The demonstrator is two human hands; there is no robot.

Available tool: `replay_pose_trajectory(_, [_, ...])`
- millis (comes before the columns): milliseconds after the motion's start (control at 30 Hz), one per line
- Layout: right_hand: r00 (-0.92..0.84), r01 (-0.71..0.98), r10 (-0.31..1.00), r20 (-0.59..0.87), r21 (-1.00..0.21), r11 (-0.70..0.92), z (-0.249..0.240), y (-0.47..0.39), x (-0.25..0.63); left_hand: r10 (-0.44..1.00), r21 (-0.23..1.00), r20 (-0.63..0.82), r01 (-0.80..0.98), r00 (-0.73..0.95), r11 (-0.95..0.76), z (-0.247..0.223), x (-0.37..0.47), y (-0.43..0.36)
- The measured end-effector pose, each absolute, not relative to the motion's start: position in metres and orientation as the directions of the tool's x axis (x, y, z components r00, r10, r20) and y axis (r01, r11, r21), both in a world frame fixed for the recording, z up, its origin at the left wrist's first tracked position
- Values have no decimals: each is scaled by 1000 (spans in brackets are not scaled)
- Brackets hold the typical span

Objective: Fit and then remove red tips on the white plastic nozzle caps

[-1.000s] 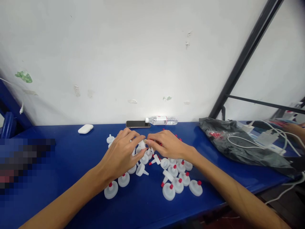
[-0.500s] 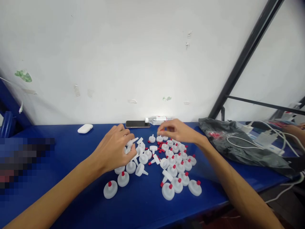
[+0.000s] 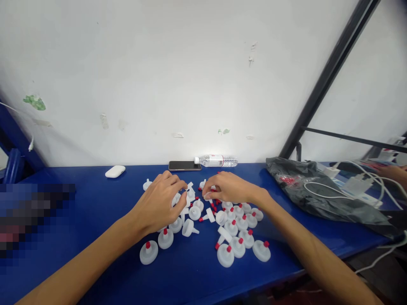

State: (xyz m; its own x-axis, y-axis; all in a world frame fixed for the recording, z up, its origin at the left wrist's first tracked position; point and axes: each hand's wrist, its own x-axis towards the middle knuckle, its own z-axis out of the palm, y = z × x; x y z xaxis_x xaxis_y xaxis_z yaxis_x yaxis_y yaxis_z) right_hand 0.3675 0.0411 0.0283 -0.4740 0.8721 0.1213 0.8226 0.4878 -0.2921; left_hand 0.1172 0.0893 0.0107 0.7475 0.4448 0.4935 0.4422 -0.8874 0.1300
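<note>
My left hand is curled over the left part of a pile of white nozzle caps, thumb and fingers around one white nozzle cap; the fingers partly hide it. Lower and to the right, my right hand has thumb and index finger pinched above small red tip caps; whatever is between them is too small to make out. Bare nozzle caps lie between the hands. Nozzle caps with red tips stand grouped at the right, and two more stand near my left wrist.
Behind the pile, a phone and a clear water bottle lie along the wall. A white earbud case is at the left on the blue table. A dark plastic bag with white cables covers the right side.
My right hand has come down and left from the back of the red-tipped group toward the loose red tip caps. My left hand has shifted slightly right and stays over the pile.
</note>
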Motion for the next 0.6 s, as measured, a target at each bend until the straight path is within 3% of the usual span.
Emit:
replay_pose_trajectory(133, [-370, 740, 890, 265, -496, 455, 35, 38, 363, 419, 154, 506, 399, 754, -904, 7, 119, 88])
replay_pose_trajectory(300, [-246, 442, 907, 343, -793, 420, 29, 37, 344, 323, 117, 566, 313, 759, -942, -1, 121, 89])
replay_pose_trajectory(433, [-237, 377, 939, 249, -867, 326, 16, 40, 334, 283, 90, 608, 290, 742, -953, -2, 119, 91])
replay_pose_trajectory(600, [-310, 322, 937, 163, -909, 264, 14, 39, 334, 339, 112, 624, 349, 704, -930, 4, 120, 83])
